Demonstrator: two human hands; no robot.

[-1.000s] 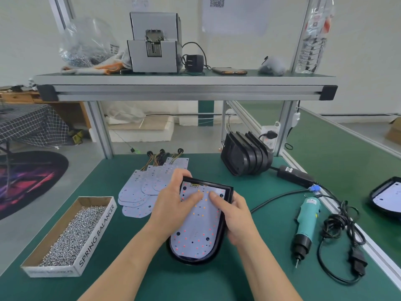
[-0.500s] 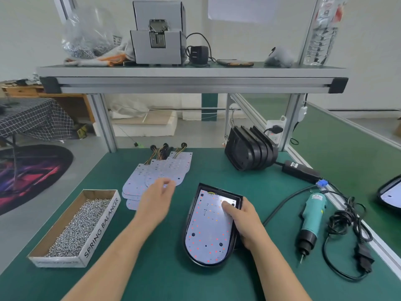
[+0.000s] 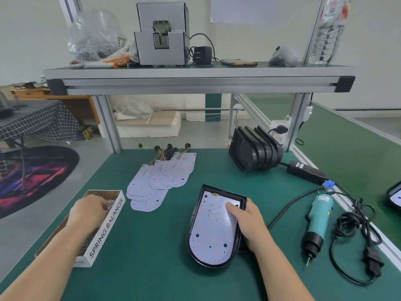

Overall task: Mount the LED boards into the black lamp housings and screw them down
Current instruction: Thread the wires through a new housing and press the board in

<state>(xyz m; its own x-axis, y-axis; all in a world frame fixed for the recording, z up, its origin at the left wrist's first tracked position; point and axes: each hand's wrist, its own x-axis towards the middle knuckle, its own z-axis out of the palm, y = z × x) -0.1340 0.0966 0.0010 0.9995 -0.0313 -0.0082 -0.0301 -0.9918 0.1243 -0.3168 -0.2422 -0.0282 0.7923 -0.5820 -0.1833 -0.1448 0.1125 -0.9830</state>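
Left hand (image 3: 87, 210) in screw box (image 3: 106, 229); right hand (image 3: 249, 224) presses board (image 3: 211, 233) near edge.

We count two bare hands: the left hand (image 3: 86, 210) and the right hand (image 3: 247, 222). One LED board (image 3: 211, 231) lies in one black lamp housing (image 3: 225, 192), and a second filled housing (image 3: 391, 195) shows at the right edge. The nested stack of empty housings (image 3: 256, 153) holds four or five; we cannot tell which. The loose boards (image 3: 160, 181) overlap, and we make out at least six. There is one electric screwdriver (image 3: 318, 220), one power adapter (image 3: 306, 172), and one cardboard box (image 3: 108, 222) of screws (image 3: 109, 202), too many to count.
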